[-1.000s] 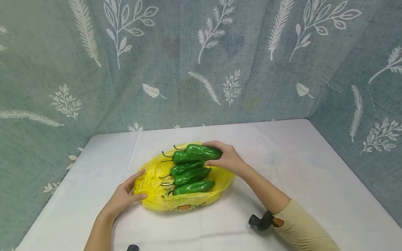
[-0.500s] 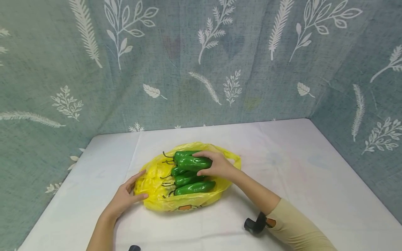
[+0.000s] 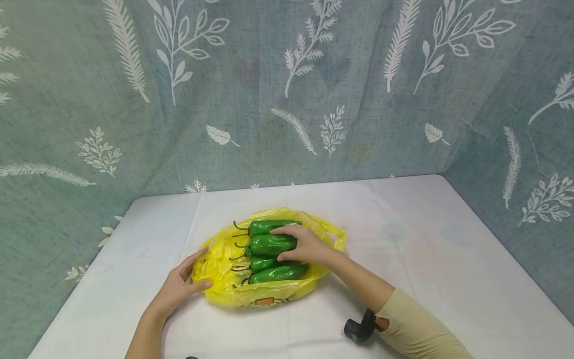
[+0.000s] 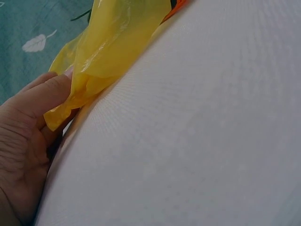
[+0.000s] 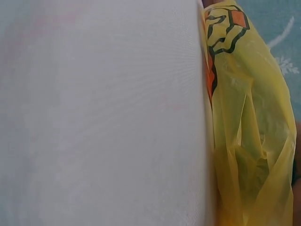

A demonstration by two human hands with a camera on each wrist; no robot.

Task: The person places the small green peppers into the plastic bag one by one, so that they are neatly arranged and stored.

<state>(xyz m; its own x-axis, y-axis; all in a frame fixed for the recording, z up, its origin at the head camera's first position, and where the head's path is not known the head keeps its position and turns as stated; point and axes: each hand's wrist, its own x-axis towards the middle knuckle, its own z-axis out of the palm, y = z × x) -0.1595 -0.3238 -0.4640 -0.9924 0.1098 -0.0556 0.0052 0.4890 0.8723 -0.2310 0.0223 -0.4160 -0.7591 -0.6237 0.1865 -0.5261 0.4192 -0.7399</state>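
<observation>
A yellow plastic bag [image 3: 230, 297] lies spread on the table with several green chili peppers [image 3: 281, 273] in its opening, their dark stems to the left. My right hand [image 3: 309, 247] grips one large green chili pepper [image 3: 271, 245] by its right end, fingers over the far side and thumb on the near side. That pepper lies over the others in the pile. At the bag's left end, my left hand [image 3: 179, 281] holds the gathered plastic between thumb and fingers, also seen in the left wrist view. Bag plastic hides most of the right hand in the right wrist view.
The table [image 3: 426, 269] has a white cloth. Behind and beside it hangs a grey-green leaf-patterned curtain [image 3: 251, 164]. A black wrist-worn device [image 3: 358, 329] sits at the right forearm. The bag's handle loop [image 3: 341, 239] sticks out at its right side.
My right hand has brought its pepper toward me and slightly left, down from the far side onto the middle of the pile. The left hand stays at the bag's left end.
</observation>
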